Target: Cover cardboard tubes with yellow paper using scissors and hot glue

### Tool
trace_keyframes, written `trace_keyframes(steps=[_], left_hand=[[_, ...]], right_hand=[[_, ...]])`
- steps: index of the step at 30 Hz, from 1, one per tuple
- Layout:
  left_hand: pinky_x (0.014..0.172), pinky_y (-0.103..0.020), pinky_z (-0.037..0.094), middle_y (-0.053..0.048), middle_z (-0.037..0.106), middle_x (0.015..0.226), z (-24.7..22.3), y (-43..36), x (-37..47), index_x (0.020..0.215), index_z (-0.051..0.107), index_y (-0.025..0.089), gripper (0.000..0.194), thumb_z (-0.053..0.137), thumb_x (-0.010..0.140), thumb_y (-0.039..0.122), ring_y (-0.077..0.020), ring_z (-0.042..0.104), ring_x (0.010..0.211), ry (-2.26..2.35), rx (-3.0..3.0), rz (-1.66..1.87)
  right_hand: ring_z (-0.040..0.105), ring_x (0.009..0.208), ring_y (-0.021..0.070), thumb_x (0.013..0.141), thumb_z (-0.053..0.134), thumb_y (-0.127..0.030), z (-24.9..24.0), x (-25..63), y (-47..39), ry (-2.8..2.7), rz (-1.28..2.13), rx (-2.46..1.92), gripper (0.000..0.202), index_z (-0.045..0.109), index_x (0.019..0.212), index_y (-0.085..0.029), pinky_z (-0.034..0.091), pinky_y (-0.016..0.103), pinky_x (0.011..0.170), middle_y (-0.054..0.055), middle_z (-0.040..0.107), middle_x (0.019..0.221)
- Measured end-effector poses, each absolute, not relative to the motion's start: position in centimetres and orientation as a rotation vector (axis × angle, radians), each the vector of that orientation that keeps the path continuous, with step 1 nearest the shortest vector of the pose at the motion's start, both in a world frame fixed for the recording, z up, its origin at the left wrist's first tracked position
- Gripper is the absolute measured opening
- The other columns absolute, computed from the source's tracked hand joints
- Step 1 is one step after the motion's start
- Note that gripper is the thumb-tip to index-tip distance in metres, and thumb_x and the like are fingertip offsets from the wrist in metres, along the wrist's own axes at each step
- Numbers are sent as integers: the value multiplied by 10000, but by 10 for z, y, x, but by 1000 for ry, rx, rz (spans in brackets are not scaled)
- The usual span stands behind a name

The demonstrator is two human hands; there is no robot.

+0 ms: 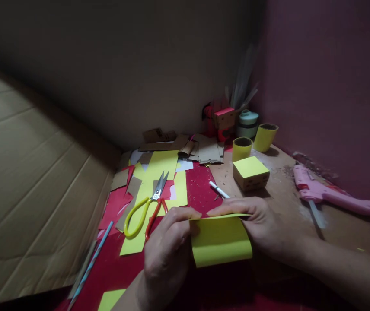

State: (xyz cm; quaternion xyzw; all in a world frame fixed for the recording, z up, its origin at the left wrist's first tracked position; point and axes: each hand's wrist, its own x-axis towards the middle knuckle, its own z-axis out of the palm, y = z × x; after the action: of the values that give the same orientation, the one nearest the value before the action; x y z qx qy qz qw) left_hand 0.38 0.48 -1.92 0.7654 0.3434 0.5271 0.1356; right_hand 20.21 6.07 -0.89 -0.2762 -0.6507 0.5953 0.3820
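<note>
A piece of yellow paper (221,242) hangs between my two hands, its lower part curving round. My left hand (170,248) pinches its left end, fingers folded along the top edge. At the other end my right hand (256,222) grips the top right corner, with the index finger laid along the upper edge. Just beyond my left hand lie scissors (154,198) with one yellow and one red handle, blades apart, on yellow sheets (180,190). A white pen (219,189) rests past my right hand.
A small cardboard box (251,172) with a yellow top stands near two yellow-covered tubes (266,137). Farther right lies a pink glue gun (334,194). Cardboard scraps (207,149) and a teal-lidded container (248,123) are at the back. A large cardboard panel (36,185) leans at left, beside a striped straw (90,263).
</note>
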Motion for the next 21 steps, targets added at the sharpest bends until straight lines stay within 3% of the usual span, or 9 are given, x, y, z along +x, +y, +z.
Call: trace_keyframes(steps=[9,21], left_hand=[[682,-288,522,-99,613,987,-19,5,7,1033,599,155,327,531,814,-78,-186,614,856,991,2175,1542],[680,-286,528,-94,614,974,-11,3,8,978,583,161,319,563,776,-85,-191,613,875,1059,2189,1483]], right_hand=[[677,752,94,790,642,-126,-6,202,62,-1709,1406,-642,173,766,896,-185,530,141,639,33,746,849],[707,776,93,795,643,-123,-9,198,62,-1563,1586,-579,254,758,900,-325,561,142,643,-30,762,896]])
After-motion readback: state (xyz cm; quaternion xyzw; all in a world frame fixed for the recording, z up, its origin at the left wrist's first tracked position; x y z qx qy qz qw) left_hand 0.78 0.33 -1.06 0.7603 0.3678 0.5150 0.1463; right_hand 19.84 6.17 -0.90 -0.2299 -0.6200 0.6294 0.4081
